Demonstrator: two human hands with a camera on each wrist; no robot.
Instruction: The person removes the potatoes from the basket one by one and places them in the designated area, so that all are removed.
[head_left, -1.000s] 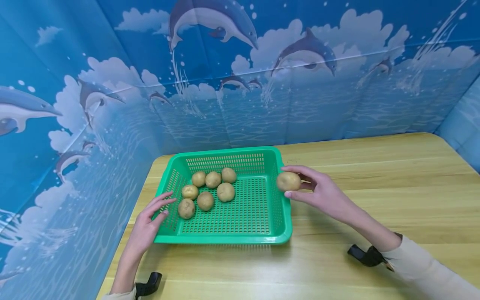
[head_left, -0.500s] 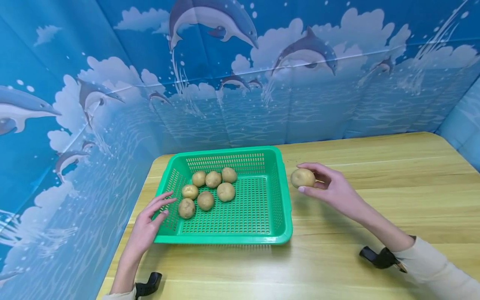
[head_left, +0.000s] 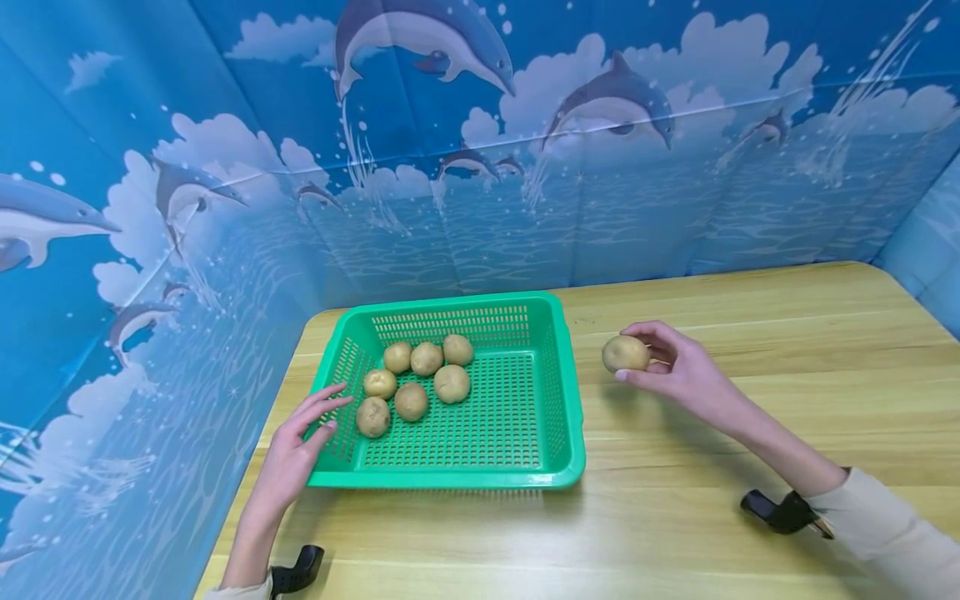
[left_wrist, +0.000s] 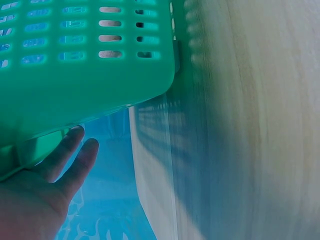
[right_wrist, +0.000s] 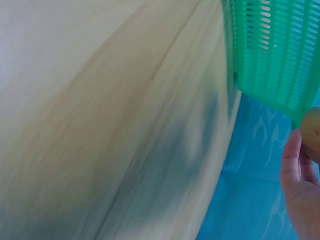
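In the head view, a tan potato (head_left: 626,354) is pinched between the thumb and fingers of my right hand (head_left: 693,375), above the table to the right of the basket. The right wrist view shows part of that potato (right_wrist: 312,134) at its right edge. My left hand (head_left: 294,450) lies at the left rim of the green basket (head_left: 450,478), its fingers reaching over the side. Seen from the left wrist, those fingers (left_wrist: 80,167) are extended beside the basket wall (left_wrist: 95,87). Several potatoes (head_left: 411,402) sit grouped in the left part of the basket.
The wooden table (head_left: 750,333) extends to the right of the basket and in front of it. A blue dolphin-print curtain (head_left: 480,225) borders the table at the back and on the left.
My right hand has carried the potato rightward, from beside the basket's right rim to over the table. My left hand, the basket and the potatoes in it have stayed put.
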